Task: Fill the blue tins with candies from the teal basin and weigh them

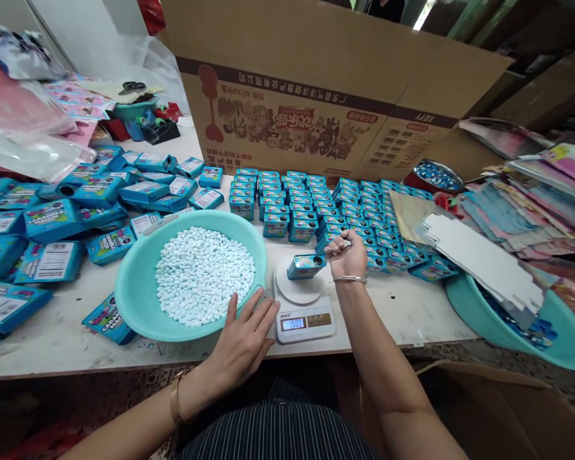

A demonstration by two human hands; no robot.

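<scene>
A teal basin [134, 287] full of small pale blue-white candies [204, 273] sits on the white table. My left hand [246, 338] lies flat on the basin's near rim, fingers spread, holding nothing. To its right stands a small white digital scale [304, 316] with a little blue box [305, 266] lying on its pan. My right hand [347, 252] hovers just right of that box, fingers curled around a few candies. Behind the scale, rows of identical blue boxes [316, 207] stand packed together.
Loose larger blue boxes [52, 220] pile up at the left. A big printed cardboard carton [316, 108] stands at the back. Flat paper sheets [483, 255] and a second teal basin [469, 306] fill the right; a metal bowl [436, 174] sits behind them.
</scene>
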